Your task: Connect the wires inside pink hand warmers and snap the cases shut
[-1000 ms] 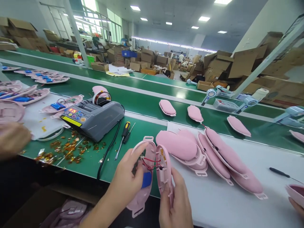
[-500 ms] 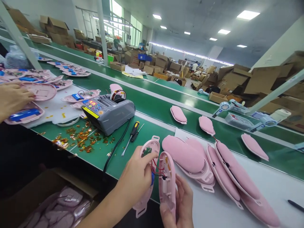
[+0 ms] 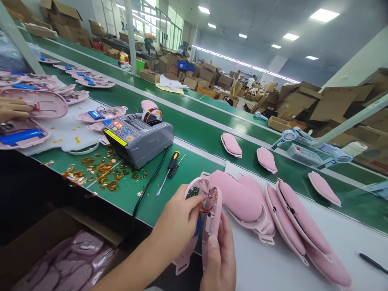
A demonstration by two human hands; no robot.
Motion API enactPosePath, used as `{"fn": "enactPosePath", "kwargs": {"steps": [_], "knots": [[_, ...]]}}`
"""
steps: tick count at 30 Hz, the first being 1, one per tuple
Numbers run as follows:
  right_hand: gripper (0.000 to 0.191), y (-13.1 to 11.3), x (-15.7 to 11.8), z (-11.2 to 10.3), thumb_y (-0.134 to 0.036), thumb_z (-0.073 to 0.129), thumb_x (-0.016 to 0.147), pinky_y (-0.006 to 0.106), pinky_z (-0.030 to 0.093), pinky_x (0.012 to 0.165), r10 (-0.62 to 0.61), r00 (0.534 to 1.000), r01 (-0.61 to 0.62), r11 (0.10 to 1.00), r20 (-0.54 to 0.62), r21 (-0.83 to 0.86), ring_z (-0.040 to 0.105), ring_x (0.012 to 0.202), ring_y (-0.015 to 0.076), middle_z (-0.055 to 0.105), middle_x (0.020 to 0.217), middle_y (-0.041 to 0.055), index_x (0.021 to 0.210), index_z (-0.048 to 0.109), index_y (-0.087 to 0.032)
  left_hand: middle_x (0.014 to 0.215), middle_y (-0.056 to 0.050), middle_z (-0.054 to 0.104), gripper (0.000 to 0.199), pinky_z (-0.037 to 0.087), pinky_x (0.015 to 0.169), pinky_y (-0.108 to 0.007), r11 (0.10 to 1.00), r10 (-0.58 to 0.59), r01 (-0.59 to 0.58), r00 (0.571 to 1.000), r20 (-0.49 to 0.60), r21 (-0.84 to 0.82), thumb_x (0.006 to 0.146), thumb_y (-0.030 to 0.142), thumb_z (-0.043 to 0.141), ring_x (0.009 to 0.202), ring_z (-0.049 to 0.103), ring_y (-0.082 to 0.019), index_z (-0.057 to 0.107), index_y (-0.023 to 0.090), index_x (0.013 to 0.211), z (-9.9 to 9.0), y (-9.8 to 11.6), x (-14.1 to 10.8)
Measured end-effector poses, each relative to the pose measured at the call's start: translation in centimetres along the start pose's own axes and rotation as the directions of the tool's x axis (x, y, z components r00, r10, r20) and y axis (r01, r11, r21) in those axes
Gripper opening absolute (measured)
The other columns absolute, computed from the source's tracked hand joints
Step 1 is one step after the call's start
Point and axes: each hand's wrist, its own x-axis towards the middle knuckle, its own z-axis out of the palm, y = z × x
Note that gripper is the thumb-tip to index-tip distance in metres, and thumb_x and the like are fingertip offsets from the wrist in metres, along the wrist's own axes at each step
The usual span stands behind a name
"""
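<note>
My left hand [image 3: 178, 218] grips a pink shell half [image 3: 185, 252] with a green circuit board and a blue part inside. In my right hand [image 3: 220, 252] is the facing pink shell half [image 3: 214, 214], its hollow side turned left. Red wires [image 3: 206, 209] run between the two halves, which stand close together, slightly apart at the middle. Just to the right, padded pink shells [image 3: 239, 198] lie overlapping on a white sheet [image 3: 257, 266].
A grey tape dispenser [image 3: 142, 139], screwdriver [image 3: 168, 171] and black cable stand left of my hands. Orange tape scraps litter the green table [image 3: 121, 198]. Another person's hand [image 3: 13, 109] holds a pink shell at far left. A box of wrapped pink pieces [image 3: 66, 262] sits below.
The two shell halves have come closer together, and the gap with the wires is narrower. My right hand has shifted slightly up and left, its thumb now higher on the shell.
</note>
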Motion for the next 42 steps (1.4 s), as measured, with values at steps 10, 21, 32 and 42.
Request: {"fn": "enactPosePath", "kwargs": {"steps": [10, 21, 32, 42], "knots": [[0.047, 0.5, 2.3, -1.7, -0.045, 0.053, 0.09, 0.039, 0.039, 0.107, 0.044, 0.961, -0.107, 0.97, 0.273, 0.218, 0.041, 0.132, 0.0252, 0.045, 0.144, 0.0051, 0.133, 0.049, -0.027, 0.11, -0.006, 0.057, 0.037, 0.049, 0.081, -0.032, 0.996, 0.019, -0.021, 1.0, -0.023, -0.087, 0.09, 0.018, 0.04, 0.094, 0.06, -0.019, 0.059, 0.029, 0.12, 0.6, 0.5, 0.1], [0.044, 0.3, 2.5, -2.3, -0.035, 0.057, 0.091, 0.034, 0.045, 0.103, -0.012, 0.947, -0.056, 0.978, 0.321, 0.203, 0.044, 0.131, 0.0227, 0.048, 0.142, 0.0054, 0.135, 0.049, -0.029, 0.107, -0.007, 0.063, 0.051, 0.046, 0.084, -0.031, 0.372, -0.172, 0.349, 0.936, 0.306, -0.86, 0.07, 0.03, 0.071, 0.095, 0.059, -0.022, 0.059, 0.018, 0.118, 1.1, -1.4, 1.1], [0.049, -1.8, 1.1, -1.0, -0.049, 0.057, 0.09, 0.026, 0.052, 0.093, -0.126, 0.965, 0.1, 0.988, 0.228, 0.121, 0.054, 0.122, 0.0218, 0.053, 0.137, 0.0056, 0.134, 0.049, -0.029, 0.14, -0.011, 0.044, 0.103, 0.038, 0.102, -0.037, 0.368, 0.102, 0.303, 0.926, 0.362, -0.879, 0.066, 0.053, 0.077, 0.125, 0.044, -0.031, 0.018, 0.027, 0.147, 1.5, -0.3, 0.0], [0.061, 0.3, 2.6, -1.8, -0.071, 0.044, 0.084, 0.046, 0.045, 0.099, -0.408, 0.913, 0.397, 0.895, -0.015, -0.204, 0.049, 0.124, 0.0309, 0.052, 0.136, 0.0096, 0.116, 0.067, -0.024, 0.117, -0.013, 0.061, 0.091, 0.046, 0.093, -0.047, 0.347, 0.131, 0.308, 0.919, 0.371, -0.886, 0.069, 0.034, 0.067, 0.107, 0.058, -0.034, 0.024, 0.021, 0.148, 1.4, 0.7, -0.5]]}}
